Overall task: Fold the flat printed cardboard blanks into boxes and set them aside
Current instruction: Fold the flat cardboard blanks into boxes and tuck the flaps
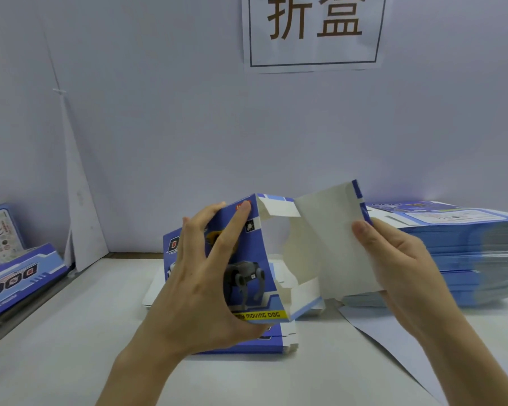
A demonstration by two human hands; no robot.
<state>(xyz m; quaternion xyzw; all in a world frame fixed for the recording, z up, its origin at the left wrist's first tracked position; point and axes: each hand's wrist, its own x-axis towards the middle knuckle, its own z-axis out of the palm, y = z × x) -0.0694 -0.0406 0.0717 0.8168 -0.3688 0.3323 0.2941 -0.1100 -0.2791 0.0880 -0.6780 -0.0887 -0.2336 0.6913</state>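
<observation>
White wall point(159, 127) with a paper sign point(314, 30) backs the white table point(71, 361). Above the table's middle the person holds a half-opened box point(248, 291), raised off the surface. The left hand point(200, 288) has a firm grip on the blue panel printed with a robot dog, fingers spread over its face, thumb at its lower edge. The right hand point(399, 265) pinches the white inner side of the swung-out panel, thumb on top. 1 flat blank point(247, 345) lies beneath the box; a tall stack of blanks point(467, 259) sits at right; folded boxes point(18, 276) rest at far left
</observation>
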